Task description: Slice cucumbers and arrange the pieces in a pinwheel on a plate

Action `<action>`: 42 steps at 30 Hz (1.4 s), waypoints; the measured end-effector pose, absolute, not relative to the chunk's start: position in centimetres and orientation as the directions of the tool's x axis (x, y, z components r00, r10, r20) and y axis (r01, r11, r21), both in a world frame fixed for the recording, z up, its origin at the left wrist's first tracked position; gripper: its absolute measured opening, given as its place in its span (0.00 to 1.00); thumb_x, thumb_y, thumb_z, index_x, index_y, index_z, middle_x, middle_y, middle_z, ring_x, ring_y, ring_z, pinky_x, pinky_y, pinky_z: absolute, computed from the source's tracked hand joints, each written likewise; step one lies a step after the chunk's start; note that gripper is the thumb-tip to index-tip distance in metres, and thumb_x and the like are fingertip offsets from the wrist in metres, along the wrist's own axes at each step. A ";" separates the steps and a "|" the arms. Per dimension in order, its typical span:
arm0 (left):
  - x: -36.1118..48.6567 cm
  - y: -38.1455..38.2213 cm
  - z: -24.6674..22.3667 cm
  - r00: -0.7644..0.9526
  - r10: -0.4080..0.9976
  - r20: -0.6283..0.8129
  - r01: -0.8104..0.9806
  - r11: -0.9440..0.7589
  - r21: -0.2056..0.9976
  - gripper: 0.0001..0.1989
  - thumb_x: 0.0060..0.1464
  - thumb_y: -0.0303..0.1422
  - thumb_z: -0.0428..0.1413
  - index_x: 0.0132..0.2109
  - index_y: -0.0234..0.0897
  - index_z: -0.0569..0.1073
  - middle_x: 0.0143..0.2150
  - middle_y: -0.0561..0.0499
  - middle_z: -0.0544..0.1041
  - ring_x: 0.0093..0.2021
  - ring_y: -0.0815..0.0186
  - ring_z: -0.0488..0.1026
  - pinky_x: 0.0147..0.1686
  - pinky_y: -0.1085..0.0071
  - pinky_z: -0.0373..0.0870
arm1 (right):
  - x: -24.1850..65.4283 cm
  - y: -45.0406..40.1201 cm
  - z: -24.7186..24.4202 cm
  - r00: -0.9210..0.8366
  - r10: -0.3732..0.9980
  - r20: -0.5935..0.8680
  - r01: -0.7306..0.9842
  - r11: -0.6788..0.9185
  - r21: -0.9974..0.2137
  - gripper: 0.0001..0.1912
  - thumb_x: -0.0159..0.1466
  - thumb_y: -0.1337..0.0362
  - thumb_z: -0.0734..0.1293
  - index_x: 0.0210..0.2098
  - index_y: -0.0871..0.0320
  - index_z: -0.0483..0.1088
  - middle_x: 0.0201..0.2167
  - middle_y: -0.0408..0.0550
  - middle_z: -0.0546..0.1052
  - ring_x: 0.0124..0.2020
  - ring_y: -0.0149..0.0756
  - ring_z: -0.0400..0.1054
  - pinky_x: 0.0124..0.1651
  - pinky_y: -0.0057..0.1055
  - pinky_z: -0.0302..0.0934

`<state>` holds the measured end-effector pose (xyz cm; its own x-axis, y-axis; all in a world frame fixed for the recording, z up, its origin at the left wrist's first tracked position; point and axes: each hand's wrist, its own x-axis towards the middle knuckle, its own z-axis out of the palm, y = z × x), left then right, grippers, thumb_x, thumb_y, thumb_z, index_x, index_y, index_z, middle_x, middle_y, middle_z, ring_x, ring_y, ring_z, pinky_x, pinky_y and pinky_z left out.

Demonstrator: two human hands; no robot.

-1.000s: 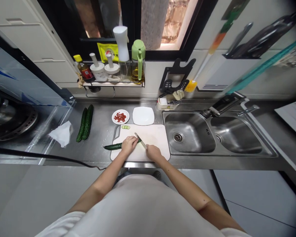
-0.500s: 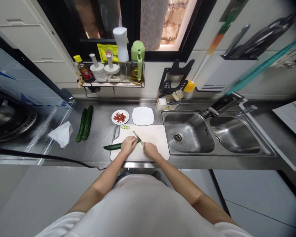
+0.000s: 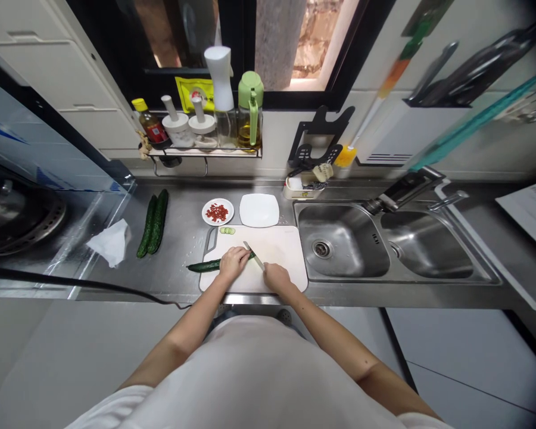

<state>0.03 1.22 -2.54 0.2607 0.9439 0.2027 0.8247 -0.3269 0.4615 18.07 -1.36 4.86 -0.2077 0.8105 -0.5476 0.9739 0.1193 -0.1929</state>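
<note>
A dark green cucumber (image 3: 204,266) lies across the left part of the white cutting board (image 3: 286,241), its left end sticking out past the edge. My left hand (image 3: 234,261) is closed over it near its right end. In my right hand (image 3: 276,277) is a knife (image 3: 255,256), gripped by the handle, which my fingers hide. The blade slants up and left, right beside the cucumber's cut end and my left fingertips. Several pale cucumber slices (image 3: 227,230) lie at the board's upper left.
Behind the board stand a plate of chopped red pieces (image 3: 217,212) and a white square plate (image 3: 259,210). Two whole cucumbers (image 3: 153,223) and a crumpled white tissue (image 3: 110,242) lie left. A double sink (image 3: 343,238) is on the right; a condiment rack (image 3: 205,153) hangs behind.
My right hand has shifted slightly right and toward me, and the knife blade has drawn back with it. My left hand stays on the cucumber.
</note>
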 end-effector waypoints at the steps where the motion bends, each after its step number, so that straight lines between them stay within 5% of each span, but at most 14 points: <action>1: 0.0 1.2 -2.5 0.259 0.944 0.202 0.826 -0.325 0.461 0.11 0.62 0.36 0.50 0.43 0.44 0.77 0.41 0.50 0.77 0.42 0.64 0.69 0.40 0.69 0.66 | 18.0 -1.2 4.8 -0.208 0.809 -0.549 0.974 0.117 -0.196 0.17 0.66 0.70 0.54 0.50 0.61 0.68 0.44 0.57 0.77 0.47 0.41 0.71 0.43 0.30 0.60; 42: 0.1 0.9 -1.3 0.197 0.973 0.121 0.839 -0.231 0.493 0.12 0.62 0.39 0.50 0.43 0.45 0.77 0.44 0.51 0.78 0.46 0.64 0.70 0.42 0.69 0.66 | 17.4 -2.2 4.2 -0.162 0.829 -0.536 0.982 0.085 -0.166 0.16 0.67 0.69 0.53 0.49 0.61 0.65 0.42 0.59 0.77 0.46 0.42 0.72 0.43 0.34 0.60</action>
